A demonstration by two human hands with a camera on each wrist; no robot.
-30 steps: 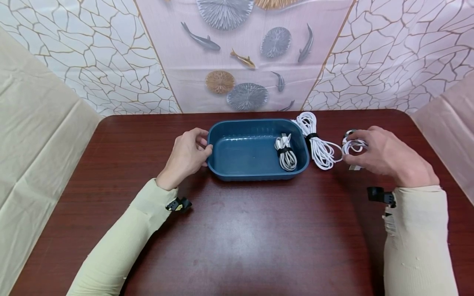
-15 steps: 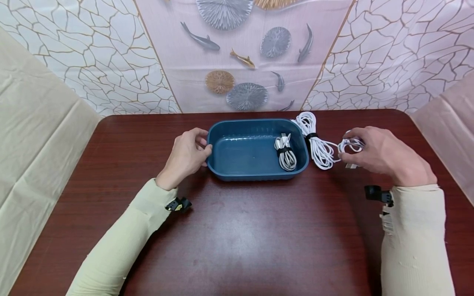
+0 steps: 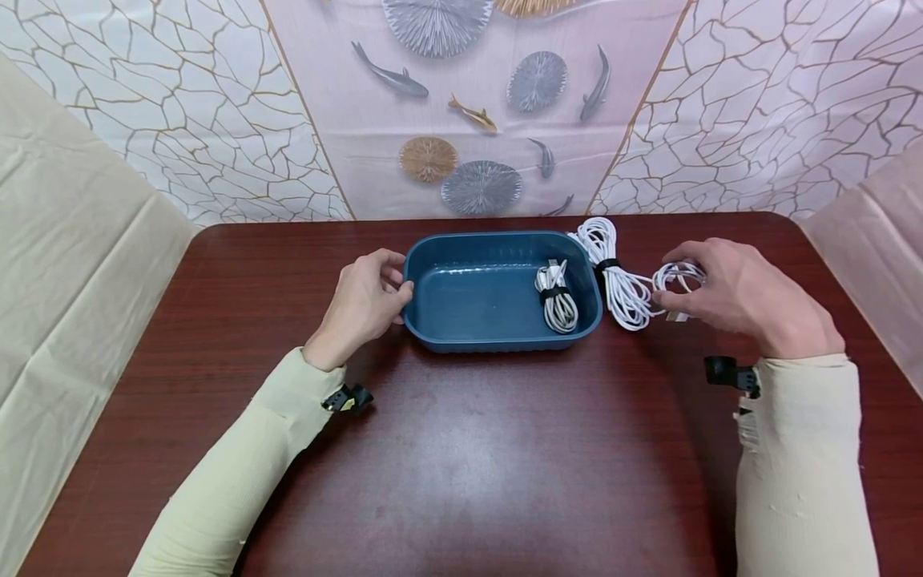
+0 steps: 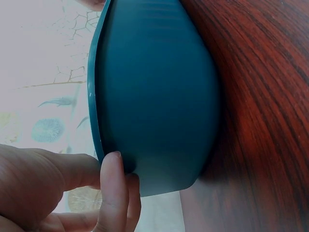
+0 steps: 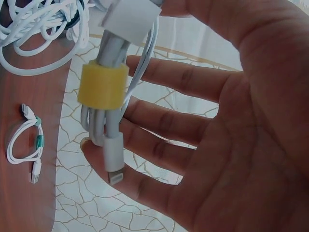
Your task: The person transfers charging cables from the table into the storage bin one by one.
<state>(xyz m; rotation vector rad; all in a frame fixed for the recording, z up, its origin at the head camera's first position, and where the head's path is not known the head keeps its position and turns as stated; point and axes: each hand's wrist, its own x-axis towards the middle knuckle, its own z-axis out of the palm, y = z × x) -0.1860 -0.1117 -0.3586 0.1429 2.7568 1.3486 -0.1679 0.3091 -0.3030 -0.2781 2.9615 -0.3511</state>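
At the left end of the blue plastic bin [image 3: 497,344], my left hand [image 3: 364,298] grips the rim between thumb and fingers. The left wrist view shows fingertips against the bin's outer wall [image 4: 154,92]. Inside the bin's right part lies a coiled grey-white USB cable [image 3: 561,311] with a black tie. My right hand [image 3: 746,292] pinches a coiled white charging cable [image 5: 114,151], held above the table. A yellow band [image 5: 102,88] wraps this cable, and its small metal plug points down in the right wrist view. The other right fingers are spread behind it.
A long white cable bundle [image 3: 626,300] with a black tie lies against the bin's right side. Another white USB cable [image 5: 37,154] with green ties rests on the dark red wooden table [image 3: 461,449]. A patterned cloth [image 3: 476,120] hangs behind the table.
My right hand has moved slightly left with the white charging cable, closer to the long cable bundle. The left hand and the bin have stayed in place.
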